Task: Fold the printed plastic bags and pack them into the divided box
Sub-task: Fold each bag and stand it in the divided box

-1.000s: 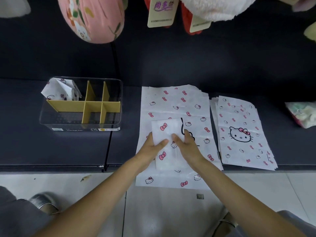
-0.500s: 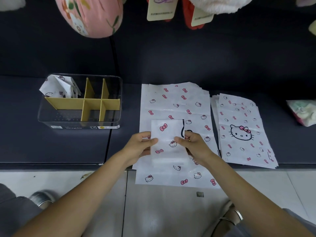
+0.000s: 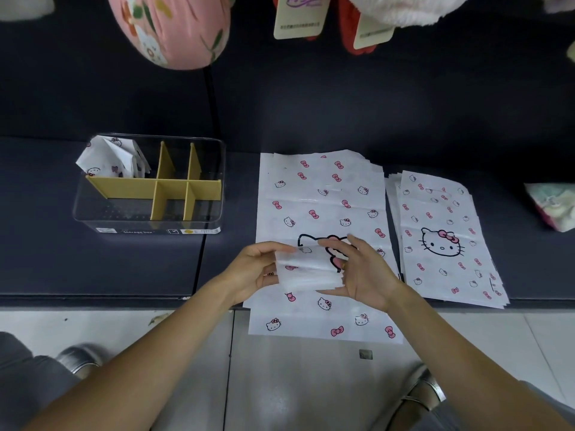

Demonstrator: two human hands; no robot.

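A folded white printed bag (image 3: pixel 308 270) is held just above the large flat stack of printed bags (image 3: pixel 323 200). My left hand (image 3: pixel 252 272) grips its left edge and my right hand (image 3: pixel 361 272) grips its right edge, fingers curled over the top. A second, smaller stack of printed bags (image 3: pixel 441 241) lies to the right. The clear divided box (image 3: pixel 149 223) with yellow dividers stands at the left on the dark shelf. Folded bags (image 3: pixel 109 157) stick out of its back left compartment.
The dark shelf (image 3: pixel 93 269) ends at a front edge just below my hands, with pale floor tiles underneath. Plush toys and paper tags (image 3: pixel 298 17) hang above. A soft packet (image 3: pixel 552 203) lies at the far right. Shoes show on the floor.
The folded bag has been lifted off the stack and folded shorter, top edge brought down. Both hands shifted from pressing on it to holding its sides.
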